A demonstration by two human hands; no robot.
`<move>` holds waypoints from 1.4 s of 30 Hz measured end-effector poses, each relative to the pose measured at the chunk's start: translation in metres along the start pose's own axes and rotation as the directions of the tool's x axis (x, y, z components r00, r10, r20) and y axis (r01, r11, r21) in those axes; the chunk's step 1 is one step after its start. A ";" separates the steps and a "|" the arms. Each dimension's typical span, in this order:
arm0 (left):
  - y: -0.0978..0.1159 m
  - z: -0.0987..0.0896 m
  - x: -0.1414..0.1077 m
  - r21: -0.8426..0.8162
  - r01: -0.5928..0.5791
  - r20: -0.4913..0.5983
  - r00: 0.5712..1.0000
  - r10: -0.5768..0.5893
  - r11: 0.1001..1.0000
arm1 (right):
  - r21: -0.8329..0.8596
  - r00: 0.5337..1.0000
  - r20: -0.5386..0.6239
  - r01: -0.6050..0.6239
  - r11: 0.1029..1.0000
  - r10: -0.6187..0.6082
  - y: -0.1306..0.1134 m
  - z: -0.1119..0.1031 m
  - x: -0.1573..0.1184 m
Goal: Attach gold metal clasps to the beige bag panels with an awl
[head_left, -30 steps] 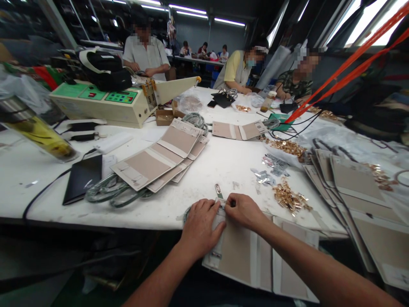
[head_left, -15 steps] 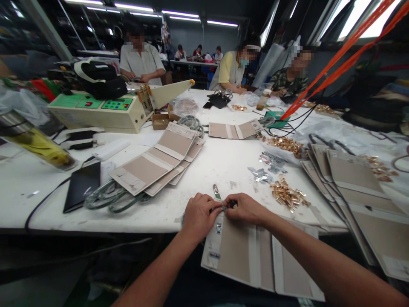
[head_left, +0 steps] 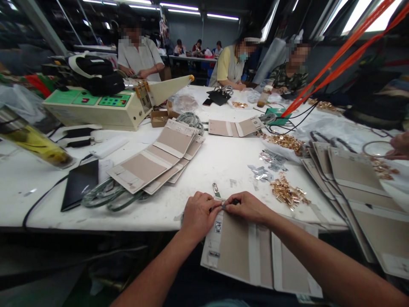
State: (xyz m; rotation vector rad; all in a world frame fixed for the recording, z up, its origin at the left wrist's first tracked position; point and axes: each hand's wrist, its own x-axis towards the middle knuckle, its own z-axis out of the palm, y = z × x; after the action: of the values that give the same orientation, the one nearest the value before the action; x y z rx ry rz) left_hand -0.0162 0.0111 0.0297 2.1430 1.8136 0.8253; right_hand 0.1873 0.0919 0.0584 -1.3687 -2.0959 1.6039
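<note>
A beige bag panel (head_left: 236,243) lies tilted over the front edge of the table, its pale strip carrying small metal fittings (head_left: 217,227). My left hand (head_left: 198,213) is closed at the panel's upper corner, thumb and fingers pinching its edge. Touching it fingertip to fingertip, my right hand (head_left: 247,207) pinches a tiny greyish piece, mostly hidden by the fingers. Just beyond the fingertips a short strap end with a metal eyelet (head_left: 216,189) sticks out. Gold metal clips (head_left: 287,191) and thin silver plates (head_left: 261,172) lie in piles to the right.
Stacked beige panels with grey handles (head_left: 143,168) lie left; more panels (head_left: 361,183) stand right. A black phone-like slab (head_left: 80,184), a bottle (head_left: 35,143) and a machine (head_left: 96,108) are further left. Orange straps (head_left: 335,64) hang at right. A co-worker's hand (head_left: 401,145) holds a ring.
A co-worker's hand with a ring has come in at the right edge. My fingers have shifted slightly, the right ones closing tighter, at the same spot on the panel.
</note>
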 end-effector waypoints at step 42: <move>-0.002 -0.005 0.014 -0.106 0.080 0.097 0.993 -0.070 0.991 | -0.155 0.989 -0.137 0.025 0.988 -0.046 0.000 0.009 0.006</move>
State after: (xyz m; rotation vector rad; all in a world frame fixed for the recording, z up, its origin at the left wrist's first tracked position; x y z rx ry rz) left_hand -0.0193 0.0237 0.0368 1.9980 1.7492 0.7755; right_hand 0.1784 0.0906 0.0526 -1.4360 -2.1841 1.3150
